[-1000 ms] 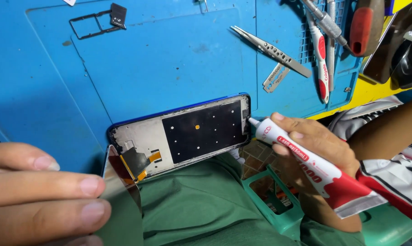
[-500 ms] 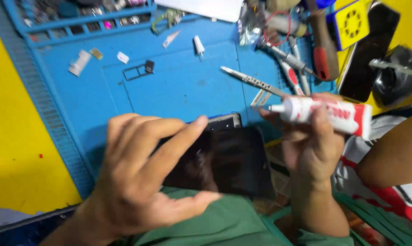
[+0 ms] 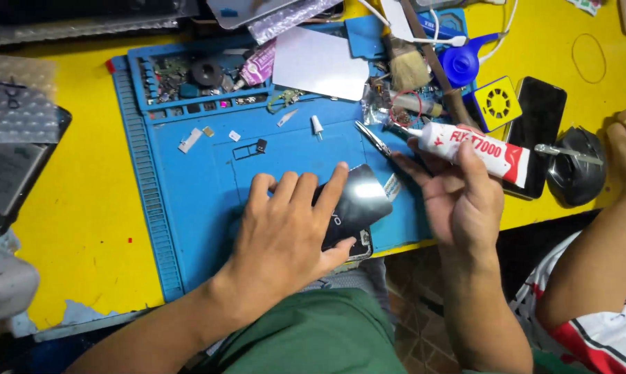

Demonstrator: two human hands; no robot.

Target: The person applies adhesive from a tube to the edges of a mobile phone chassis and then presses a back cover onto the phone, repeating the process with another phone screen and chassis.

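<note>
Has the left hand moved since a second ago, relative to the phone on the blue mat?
Yes. The left hand was off the phone near its lower-left end; now it lies flat on top, on the blue mat.

Bench (image 3: 70, 228) is bright yellow, with a blue silicone repair mat (image 3: 188, 201) laid over most of it. The mat's tray section (image 3: 202, 79) up top is crammed with screws and small parts. A white plastic card (image 3: 320, 64) sits near that, next to a dusty brush (image 3: 406, 66). Tweezers (image 3: 372, 137) lie on the mat's right side. Further right there's a blue air blower (image 3: 461, 62), a small yellow square fan thing (image 3: 498, 102), a dark phone (image 3: 540, 125) lying flat, and a round black dish (image 3: 574, 173). Bubble wrap (image 3: 19, 97) is on the far left. Another person's arm (image 3: 603, 235) comes in from the right.
</note>
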